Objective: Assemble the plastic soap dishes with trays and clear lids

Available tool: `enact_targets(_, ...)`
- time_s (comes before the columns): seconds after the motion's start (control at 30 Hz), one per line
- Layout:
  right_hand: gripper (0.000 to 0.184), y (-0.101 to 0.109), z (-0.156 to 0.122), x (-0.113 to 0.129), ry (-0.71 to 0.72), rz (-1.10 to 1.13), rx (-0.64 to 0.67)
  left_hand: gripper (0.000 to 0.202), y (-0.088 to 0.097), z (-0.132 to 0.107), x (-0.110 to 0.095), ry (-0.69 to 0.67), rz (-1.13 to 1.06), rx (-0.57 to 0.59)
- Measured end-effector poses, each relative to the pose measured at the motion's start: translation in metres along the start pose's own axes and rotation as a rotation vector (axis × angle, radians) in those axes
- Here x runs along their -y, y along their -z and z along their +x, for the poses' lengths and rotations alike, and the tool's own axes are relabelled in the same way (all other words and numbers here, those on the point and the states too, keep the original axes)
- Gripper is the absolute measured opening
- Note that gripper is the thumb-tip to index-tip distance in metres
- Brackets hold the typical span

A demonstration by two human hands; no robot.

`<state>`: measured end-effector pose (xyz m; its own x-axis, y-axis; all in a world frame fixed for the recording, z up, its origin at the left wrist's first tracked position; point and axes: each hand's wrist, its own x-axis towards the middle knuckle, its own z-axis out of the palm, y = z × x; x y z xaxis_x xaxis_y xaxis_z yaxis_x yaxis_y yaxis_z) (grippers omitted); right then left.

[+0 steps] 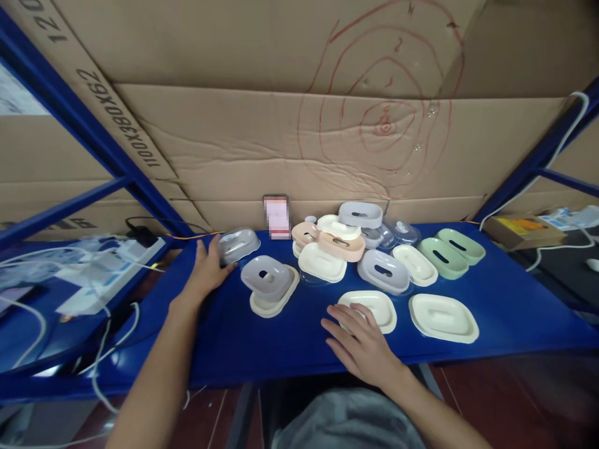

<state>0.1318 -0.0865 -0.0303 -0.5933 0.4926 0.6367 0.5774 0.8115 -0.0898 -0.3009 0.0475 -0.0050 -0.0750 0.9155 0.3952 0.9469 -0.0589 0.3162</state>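
Note:
At the left of the blue table, my left hand [206,269] has its thumb and fingers apart beside a clear plastic cover [239,244]. Its fingertips reach the cover's left edge; I cannot tell whether they press on it. My right hand [360,346], fingers spread, is over the near left part of a white oval tray [379,310] and grips nothing. Between the hands, a lilac oval shell with a slot [266,277] rests tilted on a cream tray [276,304]. Another white tray [443,318] lies to the right of my right hand.
Behind stand piled lilac, peach and cream parts, including a peach shell [344,247] and a lilac shell [384,272]. Green shells [443,257] lie at right. A phone [277,217] leans on the cardboard wall [224,143]. Cables and a white power strip [112,274] lie left.

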Motion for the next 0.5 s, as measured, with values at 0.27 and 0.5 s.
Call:
enact_targets(0.27,0.040,0.050,-0.044,-0.043,-0.298,-0.059,0.174,0.040,0.015,-0.087,-0.043,-0.501,-0.002,0.093)
enact_targets(0.5,0.045,0.022,-0.045,-0.026,-0.256,-0.027,0.324,0.016,0.003,-0.112,-0.061,-0.447,-0.130,-0.132)
